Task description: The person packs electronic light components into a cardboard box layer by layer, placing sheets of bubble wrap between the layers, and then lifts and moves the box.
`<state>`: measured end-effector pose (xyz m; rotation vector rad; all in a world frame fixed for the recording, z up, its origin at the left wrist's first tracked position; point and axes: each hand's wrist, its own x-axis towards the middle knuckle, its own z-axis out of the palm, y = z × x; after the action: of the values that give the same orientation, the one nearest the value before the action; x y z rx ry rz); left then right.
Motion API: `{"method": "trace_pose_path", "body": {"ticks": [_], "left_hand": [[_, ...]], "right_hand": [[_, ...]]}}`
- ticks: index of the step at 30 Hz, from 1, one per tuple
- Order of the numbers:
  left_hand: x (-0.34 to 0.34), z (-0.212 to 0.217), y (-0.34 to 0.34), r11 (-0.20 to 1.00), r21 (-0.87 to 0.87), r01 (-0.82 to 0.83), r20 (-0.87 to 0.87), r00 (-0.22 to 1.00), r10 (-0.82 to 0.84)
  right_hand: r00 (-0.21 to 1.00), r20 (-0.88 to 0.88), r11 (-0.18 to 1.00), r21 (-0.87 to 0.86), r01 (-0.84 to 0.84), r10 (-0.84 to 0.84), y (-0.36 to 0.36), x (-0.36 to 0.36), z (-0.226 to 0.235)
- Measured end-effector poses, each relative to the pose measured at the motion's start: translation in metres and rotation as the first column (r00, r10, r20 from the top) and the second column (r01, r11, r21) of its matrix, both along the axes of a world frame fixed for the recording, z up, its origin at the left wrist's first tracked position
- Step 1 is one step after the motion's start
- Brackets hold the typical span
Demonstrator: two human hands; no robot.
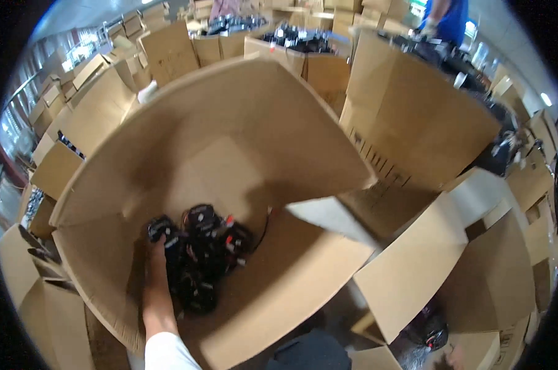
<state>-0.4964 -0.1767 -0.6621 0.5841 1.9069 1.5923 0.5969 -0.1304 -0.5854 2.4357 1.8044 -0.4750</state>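
Note:
My left hand (pixel 158 243) reaches deep into a large open cardboard box (pixel 229 132), its bare forearm coming out of a white sleeve. Its fingers close on a small black boxy piece (pixel 162 228) at the left of a pile. That pile of black parts (pixel 205 259) lies on the box's bottom, with thin cables and a few red and white bits among the parts. Blur and the dark colour hide what kind of parts they are. My right hand does not show.
Another tall carton (pixel 408 117) stands at the right. Behind are cartons filled with black items (pixel 300 40). A person in blue (pixel 445 21) stands at the back right. At the lower right, an open box (pixel 492 271) has a dark plastic-wrapped bundle (pixel 432 327) beside it.

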Motion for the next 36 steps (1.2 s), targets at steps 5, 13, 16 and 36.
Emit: {"method": "trace_pose_path", "body": {"ticks": [5, 13, 16, 36], "left_hand": [[0.08, 0.019, 0.108, 0.806, 0.081, -0.587, -0.3, 0.757, 0.581], [0.433, 0.371, 0.124, 0.745, 0.644, 0.173, -0.676, 0.585, 0.448], [0.537, 0.404, 0.113, 0.578, 0.682, 0.448, -0.725, 0.516, 0.456], [0.684, 0.311, 0.176, 0.225, -0.081, 0.971, -0.941, 0.001, -0.34]], "right_hand": [[0.963, -0.045, 0.9, 0.37, -0.23, 0.264, -0.041, 0.072, 0.042], [0.609, -0.51, 0.734, 0.653, -0.187, 0.608, -0.004, -0.3, 0.281], [0.165, -0.608, 0.626, 0.775, -0.09, 0.777, 0.016, -0.359, 0.324], [0.437, -0.885, 0.935, 0.005, 0.354, -0.16, 0.036, -0.102, 0.082]]}}
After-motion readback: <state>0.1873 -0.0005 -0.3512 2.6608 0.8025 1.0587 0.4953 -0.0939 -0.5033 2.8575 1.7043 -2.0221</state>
